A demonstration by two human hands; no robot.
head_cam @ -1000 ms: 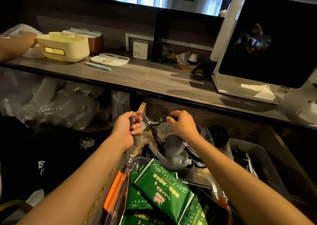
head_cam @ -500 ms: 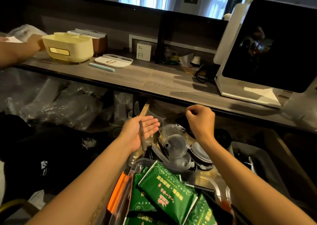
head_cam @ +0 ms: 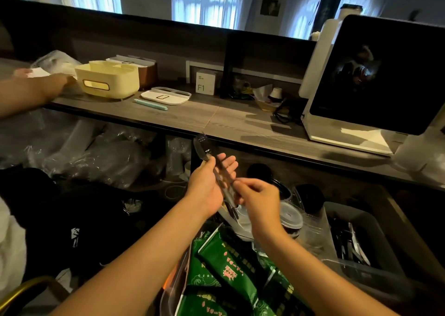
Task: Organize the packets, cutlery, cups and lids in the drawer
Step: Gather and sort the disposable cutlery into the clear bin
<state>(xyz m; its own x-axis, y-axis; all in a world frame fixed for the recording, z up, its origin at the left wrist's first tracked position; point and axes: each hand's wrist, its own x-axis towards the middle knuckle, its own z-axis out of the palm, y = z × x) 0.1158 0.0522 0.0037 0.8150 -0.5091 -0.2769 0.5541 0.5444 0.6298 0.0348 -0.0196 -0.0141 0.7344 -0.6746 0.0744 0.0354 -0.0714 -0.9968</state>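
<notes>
Over the open drawer, my left hand (head_cam: pixel 209 183) holds a bundle of dark plastic cutlery (head_cam: pixel 218 171) across its palm, thumb on top and fingers stretched out. A spoon bowl (head_cam: pixel 201 147) sticks up past the hand. My right hand (head_cam: pixel 256 198) pinches the bundle's lower end. Below lie green packets (head_cam: pixel 225 265), clear cup lids (head_cam: pixel 291 215) and black lids (head_cam: pixel 260 171). A grey bin (head_cam: pixel 375 233) at the right holds more cutlery (head_cam: pixel 352 243).
A wooden counter (head_cam: pixel 192 118) runs above the drawer with a cream box (head_cam: pixel 108 81), a white tray (head_cam: pixel 166 95) and a white machine (head_cam: pixel 375 86). Another person's arm (head_cam: pixel 31 91) reaches in at left. Plastic-wrapped cup stacks (head_cam: pixel 96 156) fill the shelf at left.
My right hand came across from a fist over the drawer and now pinches the cutlery in my left palm. My left hand rose slightly, and more cutlery lies in it.
</notes>
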